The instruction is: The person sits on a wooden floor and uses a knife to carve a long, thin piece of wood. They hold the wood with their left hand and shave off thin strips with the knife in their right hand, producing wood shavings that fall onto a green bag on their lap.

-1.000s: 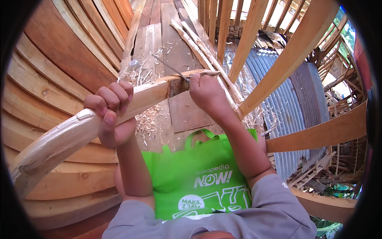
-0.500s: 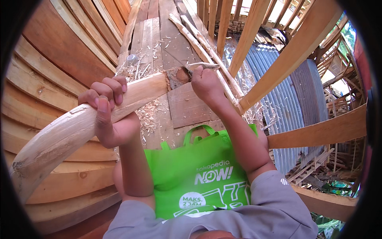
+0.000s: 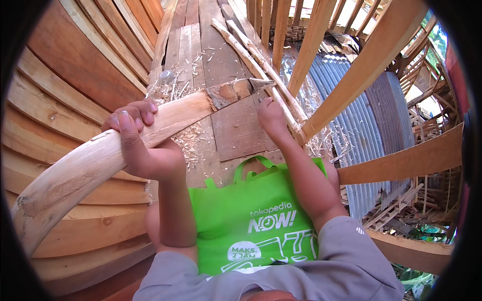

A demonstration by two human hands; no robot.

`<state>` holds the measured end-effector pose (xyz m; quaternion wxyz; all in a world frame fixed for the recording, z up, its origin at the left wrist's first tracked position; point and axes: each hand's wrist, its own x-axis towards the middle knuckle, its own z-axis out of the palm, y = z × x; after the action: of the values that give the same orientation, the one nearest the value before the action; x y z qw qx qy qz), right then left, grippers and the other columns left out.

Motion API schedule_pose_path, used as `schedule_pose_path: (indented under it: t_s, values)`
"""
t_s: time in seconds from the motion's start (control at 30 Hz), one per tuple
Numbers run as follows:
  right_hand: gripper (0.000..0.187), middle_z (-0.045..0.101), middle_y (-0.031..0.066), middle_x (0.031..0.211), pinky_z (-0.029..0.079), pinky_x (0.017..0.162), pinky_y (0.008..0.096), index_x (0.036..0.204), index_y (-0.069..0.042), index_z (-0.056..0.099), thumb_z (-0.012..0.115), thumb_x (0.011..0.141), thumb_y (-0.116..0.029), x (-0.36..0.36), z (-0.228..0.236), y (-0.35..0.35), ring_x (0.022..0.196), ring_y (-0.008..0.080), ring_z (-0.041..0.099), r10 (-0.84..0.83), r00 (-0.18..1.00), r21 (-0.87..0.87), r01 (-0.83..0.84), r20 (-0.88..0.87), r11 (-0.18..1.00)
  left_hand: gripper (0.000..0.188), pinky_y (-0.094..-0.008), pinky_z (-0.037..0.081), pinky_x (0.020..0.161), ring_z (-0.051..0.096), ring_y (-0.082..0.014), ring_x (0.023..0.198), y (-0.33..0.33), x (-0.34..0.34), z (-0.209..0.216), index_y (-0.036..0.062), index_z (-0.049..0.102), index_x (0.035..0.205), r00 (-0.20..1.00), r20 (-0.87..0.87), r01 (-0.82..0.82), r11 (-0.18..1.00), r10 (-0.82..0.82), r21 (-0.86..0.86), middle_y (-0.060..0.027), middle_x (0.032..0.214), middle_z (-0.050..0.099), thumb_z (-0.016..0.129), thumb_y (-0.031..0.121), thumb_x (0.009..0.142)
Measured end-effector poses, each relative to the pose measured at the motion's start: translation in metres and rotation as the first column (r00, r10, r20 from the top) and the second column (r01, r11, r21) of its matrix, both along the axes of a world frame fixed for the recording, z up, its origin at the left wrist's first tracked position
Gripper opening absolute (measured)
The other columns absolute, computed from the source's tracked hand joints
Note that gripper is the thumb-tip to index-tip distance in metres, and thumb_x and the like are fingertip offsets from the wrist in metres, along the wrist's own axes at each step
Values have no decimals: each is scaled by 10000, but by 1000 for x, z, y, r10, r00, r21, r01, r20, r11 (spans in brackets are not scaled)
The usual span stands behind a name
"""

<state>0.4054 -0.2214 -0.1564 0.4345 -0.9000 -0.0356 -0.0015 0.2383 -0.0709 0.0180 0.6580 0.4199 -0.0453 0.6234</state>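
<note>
A thick, curved pole (image 3: 93,155) runs from the lower left up to the middle, pale where stripped, with rough brown bark (image 3: 230,94) left at its far end. My left hand (image 3: 136,133) is wrapped round its peeled part, thumb on top. My right hand (image 3: 272,118) is a closed fist just beyond and below the barked end. It grips a knife, whose thin dark blade (image 3: 257,90) shows only in part by the pole's tip. A strip of bark and wood (image 3: 264,84) sticks out at that tip.
A green bag (image 3: 251,215) covers my lap. Shavings (image 3: 191,145) and a small clear cup (image 3: 166,76) lie on the plank floor (image 3: 201,30). Two peeled poles (image 3: 258,62) lie beside wooden railing slats (image 3: 309,50). Stacked boards (image 3: 75,80) line the left; corrugated metal (image 3: 346,115) lies beyond the railing.
My right hand has moved right and slightly toward me, away from the barked section, to beyond the pole's end. My left hand keeps its hold, with the pole almost where it was.
</note>
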Motion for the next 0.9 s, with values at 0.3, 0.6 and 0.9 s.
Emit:
schedule_pose_path:
  t_s: [0.3,0.6,0.9]
  values:
    - [577,630,325,796,473,812,565,767,49,662,298,989,-340,-64,86,34,844,504,619,238,970,10,-239,55,971,147,-310,424,733,422,-151,749,-10,7,-4,83,448,918,972,-21,-233,972,233,1,-18,767,398,578,147,938]
    - [541,653,294,847,483,812,556,834,28,669,295,988,-330,-49,76,24,863,486,627,236,972,-6,-236,-10,972,179,-327,445,746,444,-144,755,-16,10,0,58,435,922,944,-60,-325,945,326,29,-17,772,406,579,163,942]
    - [551,649,287,837,481,795,561,794,23,662,284,994,-324,-66,97,15,829,489,617,269,963,-70,-268,4,961,159,-334,445,745,460,-153,774,-7,12,-8,75,458,938,945,-28,-324,945,326,49,-27,789,439,598,150,940]
